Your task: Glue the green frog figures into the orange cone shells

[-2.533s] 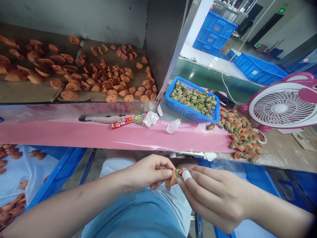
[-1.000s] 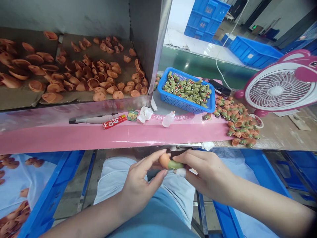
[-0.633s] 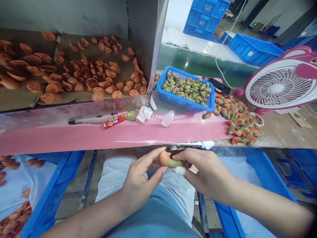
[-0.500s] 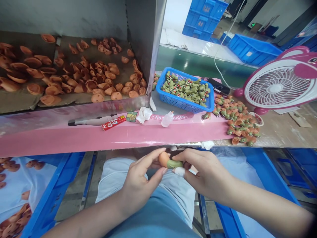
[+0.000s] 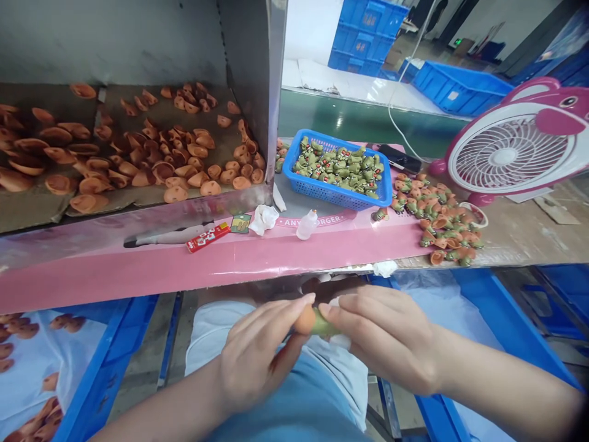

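- Bench (image 5: 207, 264), pink-edged: blue basket (image 5: 332, 195) of green figures (image 5: 338, 167); orange caps (image 5: 175, 194) on a shelf behind.
- Left hand (image 5: 255, 362) and right hand (image 5: 386, 337) together, clamped on one orange-capped green piece (image 5: 315, 322) above my lap.

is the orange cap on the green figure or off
On: the orange cap joins the green figure, held between left hand and right hand.

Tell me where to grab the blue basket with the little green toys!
Grab the long rim nearest you on the blue mesh basket, coming from your side, one hand toward each end if you can. The wall is full of holes, so the rim looks like the firmest part, and it stays clear of the small green figures heaped inside.
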Demonstrator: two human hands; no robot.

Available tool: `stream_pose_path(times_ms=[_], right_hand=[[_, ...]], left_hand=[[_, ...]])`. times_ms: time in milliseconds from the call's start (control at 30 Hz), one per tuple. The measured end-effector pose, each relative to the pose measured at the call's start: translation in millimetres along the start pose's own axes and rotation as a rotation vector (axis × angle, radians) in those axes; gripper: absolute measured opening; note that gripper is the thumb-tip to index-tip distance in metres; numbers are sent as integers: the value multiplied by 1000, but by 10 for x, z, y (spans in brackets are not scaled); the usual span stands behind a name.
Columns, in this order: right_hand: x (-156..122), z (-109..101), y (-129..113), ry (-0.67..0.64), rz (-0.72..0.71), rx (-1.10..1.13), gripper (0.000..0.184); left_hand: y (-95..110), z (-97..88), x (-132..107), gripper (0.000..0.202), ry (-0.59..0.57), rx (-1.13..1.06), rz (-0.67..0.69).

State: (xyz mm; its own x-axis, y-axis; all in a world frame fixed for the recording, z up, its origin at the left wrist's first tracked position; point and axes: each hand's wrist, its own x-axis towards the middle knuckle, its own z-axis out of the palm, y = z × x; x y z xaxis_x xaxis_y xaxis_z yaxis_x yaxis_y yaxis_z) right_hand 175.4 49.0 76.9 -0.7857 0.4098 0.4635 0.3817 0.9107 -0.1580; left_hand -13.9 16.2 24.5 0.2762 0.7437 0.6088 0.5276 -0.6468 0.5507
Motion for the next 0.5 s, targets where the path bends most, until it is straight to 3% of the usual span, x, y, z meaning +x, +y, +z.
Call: stream_pose_path(times_ms=[100, 200, 267, 400, 500], right_hand=[[39, -80, -34, 32, -79, -5, 23], [51, -102, -43, 38, -67, -1, 23], [41, -80, -22, 8, -10, 5, 22], [6, 29, 69, -119, 166, 46, 21], [-14, 117, 140, -135, 203, 74, 23]], left_hand=[[17, -65, 49, 48, -6, 4, 92], [28, -81, 64, 48, -5, -51, 44], [27, -53, 50, 48, -25, -158, -140], [-1, 71, 34, 40, -65, -657, -761], [-31, 149, 61, 34, -51, -1079, -1010]])
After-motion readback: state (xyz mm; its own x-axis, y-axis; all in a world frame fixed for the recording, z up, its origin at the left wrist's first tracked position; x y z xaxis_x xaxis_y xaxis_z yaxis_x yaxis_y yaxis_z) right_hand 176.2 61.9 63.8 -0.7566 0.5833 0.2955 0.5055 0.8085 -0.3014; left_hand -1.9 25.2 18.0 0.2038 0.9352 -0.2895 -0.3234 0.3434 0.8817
